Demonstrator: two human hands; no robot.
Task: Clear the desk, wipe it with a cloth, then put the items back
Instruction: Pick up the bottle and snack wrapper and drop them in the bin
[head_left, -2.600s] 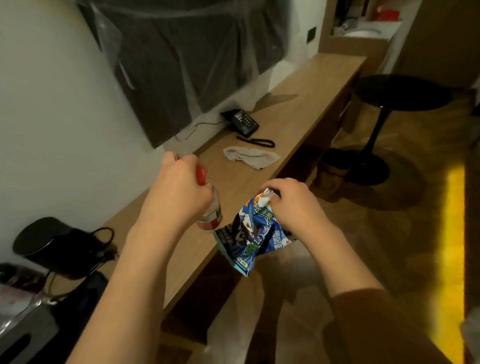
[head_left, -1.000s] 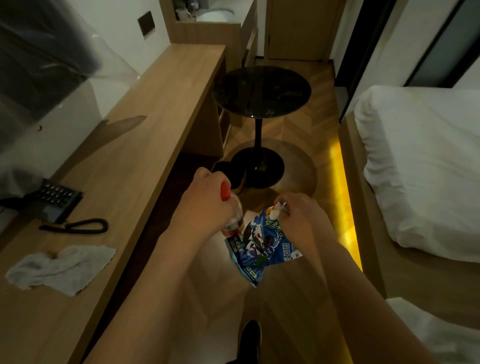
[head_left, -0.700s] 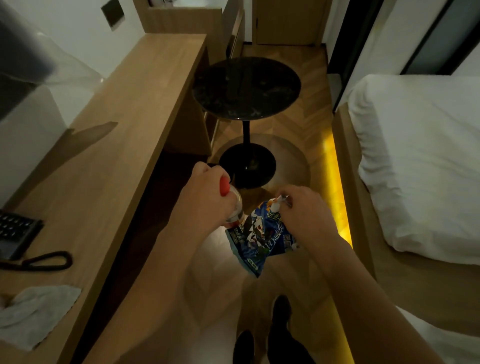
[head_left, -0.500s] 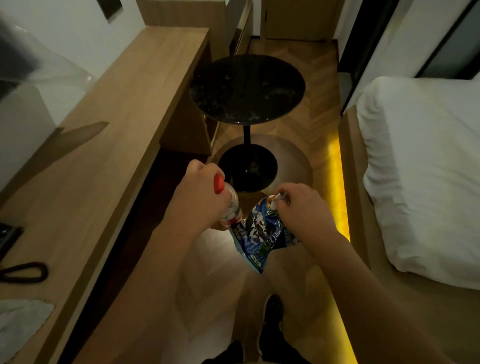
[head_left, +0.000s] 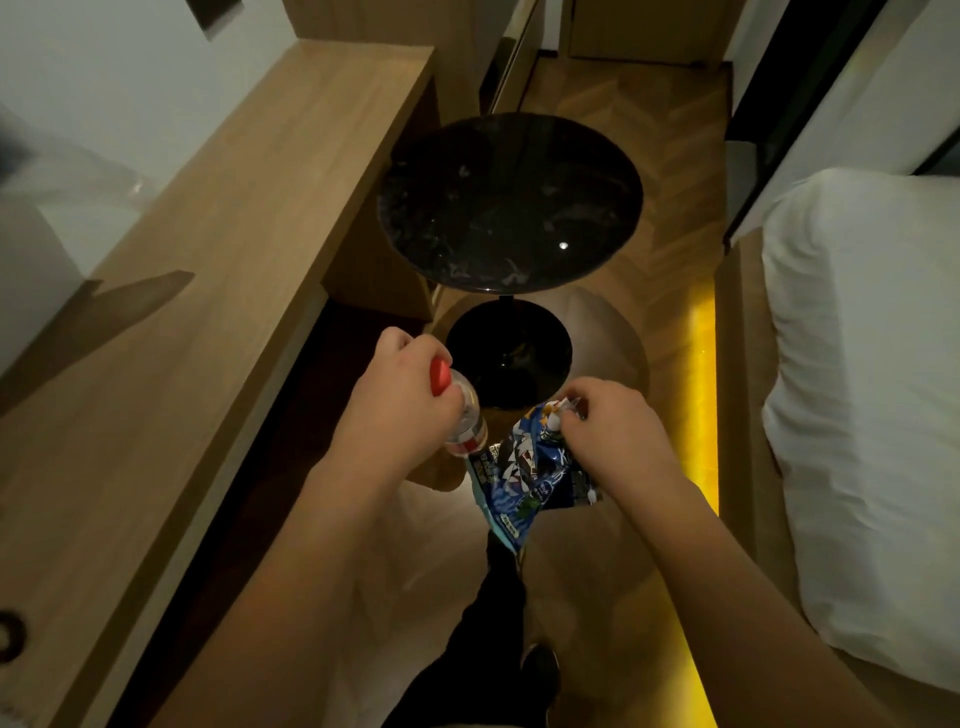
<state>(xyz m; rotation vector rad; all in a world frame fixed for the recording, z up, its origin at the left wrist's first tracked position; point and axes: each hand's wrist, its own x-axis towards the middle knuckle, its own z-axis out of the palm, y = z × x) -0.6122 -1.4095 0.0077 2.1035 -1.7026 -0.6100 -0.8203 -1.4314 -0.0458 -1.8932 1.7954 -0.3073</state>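
Note:
My left hand (head_left: 400, 400) grips a small clear bottle (head_left: 465, 426) with a red cap by its top, and the bottle hangs down from my fingers. My right hand (head_left: 613, 426) pinches the top edge of a blue snack bag (head_left: 524, 478), which dangles below it. Both hands are out over the floor, to the right of the long wooden desk (head_left: 171, 322). A round black side table (head_left: 509, 202) stands just ahead of my hands.
A bed with white bedding (head_left: 872, 374) fills the right side, with a yellow light strip (head_left: 704, 395) along its base. A loop of black phone cord (head_left: 10, 636) shows at the desk's left edge. My shoe (head_left: 540, 670) is on the wooden floor below.
I have turned away from the desk and stepped toward the round table, still carrying the bottle and the bag. The phone and cloth have slid out of view to the left.

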